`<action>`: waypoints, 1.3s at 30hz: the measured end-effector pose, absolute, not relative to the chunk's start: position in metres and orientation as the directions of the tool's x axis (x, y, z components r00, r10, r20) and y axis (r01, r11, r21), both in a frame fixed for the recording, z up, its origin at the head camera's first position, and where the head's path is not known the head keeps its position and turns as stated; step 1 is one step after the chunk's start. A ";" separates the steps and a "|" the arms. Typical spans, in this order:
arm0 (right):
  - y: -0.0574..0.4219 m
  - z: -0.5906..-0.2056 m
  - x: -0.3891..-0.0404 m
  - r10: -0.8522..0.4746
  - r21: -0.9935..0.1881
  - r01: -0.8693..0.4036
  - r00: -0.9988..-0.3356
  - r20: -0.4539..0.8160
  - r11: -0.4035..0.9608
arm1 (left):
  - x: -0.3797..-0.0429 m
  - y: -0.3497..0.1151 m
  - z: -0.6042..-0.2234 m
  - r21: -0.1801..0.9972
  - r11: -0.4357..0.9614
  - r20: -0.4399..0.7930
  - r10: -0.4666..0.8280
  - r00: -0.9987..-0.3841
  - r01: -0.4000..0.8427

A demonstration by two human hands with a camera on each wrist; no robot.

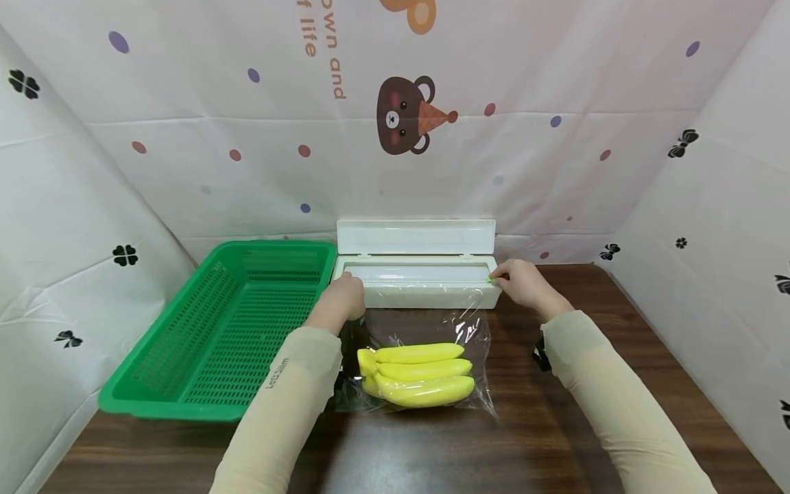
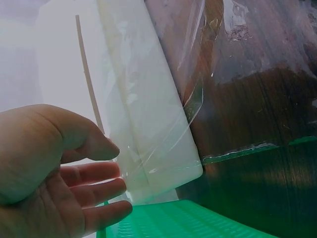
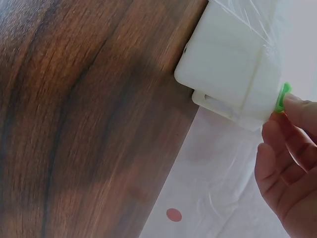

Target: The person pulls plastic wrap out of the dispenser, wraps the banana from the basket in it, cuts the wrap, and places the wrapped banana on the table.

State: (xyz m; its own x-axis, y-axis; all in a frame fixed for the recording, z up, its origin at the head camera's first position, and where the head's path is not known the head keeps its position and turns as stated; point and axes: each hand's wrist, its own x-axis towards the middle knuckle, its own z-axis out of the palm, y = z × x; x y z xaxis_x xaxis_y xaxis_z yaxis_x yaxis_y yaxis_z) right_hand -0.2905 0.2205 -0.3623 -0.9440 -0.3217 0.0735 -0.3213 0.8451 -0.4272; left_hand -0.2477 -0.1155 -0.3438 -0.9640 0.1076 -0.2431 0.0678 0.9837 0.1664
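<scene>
A long white cling film dispenser [image 1: 432,296] stands against the back wall with its lid [image 1: 416,237] raised. Clear cling film [image 1: 475,329] runs from it down over a bunch of yellow bananas [image 1: 422,372] lying on the table. My left hand [image 1: 347,296] is at the dispenser's left end, thumb on top and the other fingers [image 2: 101,193] along the end; one finger is hidden behind the thumb. At the right end, my right hand [image 1: 521,281] pinches a small green slider [image 3: 283,97] between thumb and index finger, on the dispenser's top edge.
A green slotted basket [image 1: 216,410] stands left of the dispenser, close to my left forearm. The dark wooden table [image 1: 531,425] extends in front and to the right. Printed white sheets [image 1: 543,185] hang at the back and both sides.
</scene>
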 end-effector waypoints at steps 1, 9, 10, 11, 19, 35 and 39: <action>0.220 -0.362 -0.290 -0.322 -0.434 -0.322 -0.944 0.075 0.842 | -0.247 -0.116 -0.344 0.167 0.984 -0.243 0.106 -0.964 0.066; 0.220 -0.365 -0.291 -0.306 -0.484 -0.293 -0.950 0.053 0.824 | -0.245 -0.116 -0.342 0.180 0.981 -0.250 0.116 -0.961 0.072; 0.220 -0.365 -0.292 -0.308 -0.496 -0.289 -0.950 0.045 0.819 | -0.245 -0.116 -0.342 0.182 0.981 -0.251 0.115 -0.961 0.070; 0.220 -0.365 -0.293 -0.308 -0.512 -0.282 -0.951 0.034 0.811 | -0.245 -0.117 -0.342 0.182 0.981 -0.251 0.115 -0.961 0.070; 0.227 -0.369 -0.302 -0.301 -0.625 -0.232 -0.954 -0.004 0.746 | -0.245 -0.118 -0.343 0.182 0.980 -0.245 0.122 -0.962 0.079; 0.228 -0.368 -0.308 -0.274 -0.688 -0.146 -0.959 -0.079 0.711 | -0.245 -0.120 -0.345 0.190 0.977 -0.240 0.141 -0.960 0.095; 0.228 -0.368 -0.307 -0.284 -0.691 -0.155 -0.956 -0.076 0.706 | -0.246 -0.120 -0.346 0.183 0.978 -0.239 0.142 -0.961 0.099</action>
